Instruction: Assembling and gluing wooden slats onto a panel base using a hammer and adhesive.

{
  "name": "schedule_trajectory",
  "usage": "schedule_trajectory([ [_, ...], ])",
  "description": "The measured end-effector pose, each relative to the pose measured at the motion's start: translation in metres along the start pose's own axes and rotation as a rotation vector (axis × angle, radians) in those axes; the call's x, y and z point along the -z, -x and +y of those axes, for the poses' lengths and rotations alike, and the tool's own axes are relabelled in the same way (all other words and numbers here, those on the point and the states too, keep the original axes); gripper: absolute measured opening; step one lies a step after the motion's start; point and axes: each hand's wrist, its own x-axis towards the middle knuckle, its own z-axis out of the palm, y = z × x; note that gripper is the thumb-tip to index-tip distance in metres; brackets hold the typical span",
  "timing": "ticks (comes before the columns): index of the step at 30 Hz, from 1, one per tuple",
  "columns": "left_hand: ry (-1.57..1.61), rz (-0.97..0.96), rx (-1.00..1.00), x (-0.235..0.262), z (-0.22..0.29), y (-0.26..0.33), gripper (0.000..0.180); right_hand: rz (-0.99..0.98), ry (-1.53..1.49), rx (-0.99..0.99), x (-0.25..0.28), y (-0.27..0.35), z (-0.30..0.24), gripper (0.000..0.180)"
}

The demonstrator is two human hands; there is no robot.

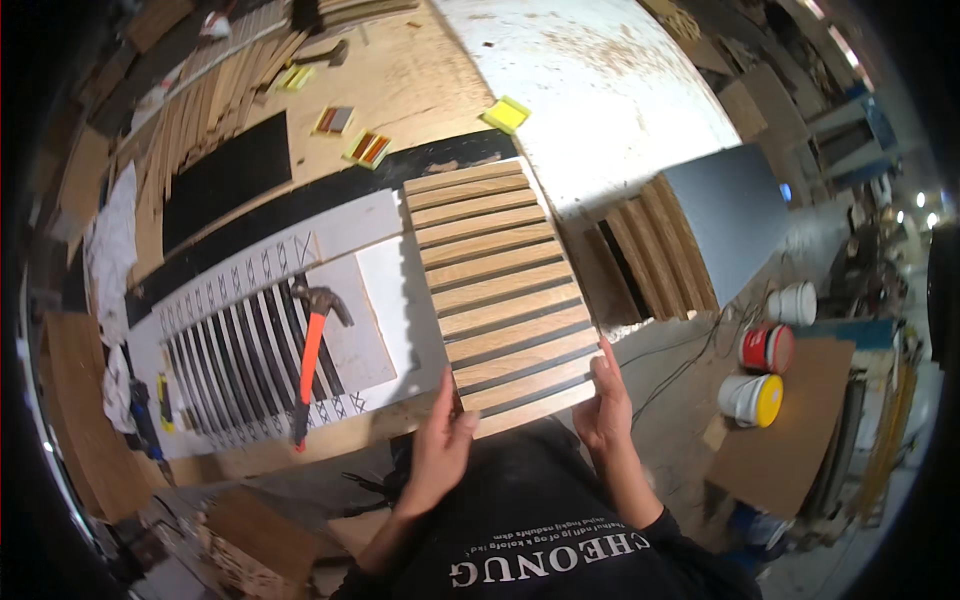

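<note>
A slatted wood panel (pixel 505 297), light oak strips on a dark backing, is held between my two hands at its near end. My left hand (pixel 440 447) grips the left edge near the corner, thumb on top. On the opposite edge, my right hand (pixel 606 402) has its thumb at the side and its fingers partly hidden beneath. The panel's far end lies over the workbench. Left of it, a claw hammer (pixel 312 360) with an orange handle rests across a white jig board (pixel 220 300) with black strips and pencilled crosses.
Small yellow boxes (pixel 507 114) and colored sticks (pixel 371 149) sit beyond the panel. Thin wood strips (pixel 215 100) and another hammer (pixel 328 54) lie at the back left. Stacked dark-topped panels (pixel 725 215) stand to the right. Buckets (pixel 750 400) and cables (pixel 665 375) are on the floor.
</note>
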Motion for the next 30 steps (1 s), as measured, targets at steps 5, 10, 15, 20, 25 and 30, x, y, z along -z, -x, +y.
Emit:
schedule_trajectory([
  [5,0.209,0.176,-0.123,-0.010,-0.030,0.009,0.057,0.067,0.459,0.058,-0.004,0.023,0.002,0.048],
  [10,0.358,0.194,-0.187,-0.012,-0.043,0.019,0.055,0.027,0.570,0.116,0.028,0.018,0.012,0.043],
  [15,0.329,0.207,-0.313,-0.006,-0.030,0.023,0.063,0.023,0.446,-0.014,0.024,0.021,0.029,0.045],
  [20,-0.032,0.264,-0.508,0.006,-0.016,0.024,0.055,0.043,0.516,-0.049,0.052,0.016,0.042,0.040],
  [25,-0.105,0.224,-0.546,0.010,-0.007,0.030,0.046,-0.034,0.447,-0.135,0.049,0.020,0.053,0.040],
  [30,-0.202,0.224,-0.541,0.013,-0.001,0.034,0.044,-0.034,0.454,-0.189,0.050,0.022,0.056,0.038],
])
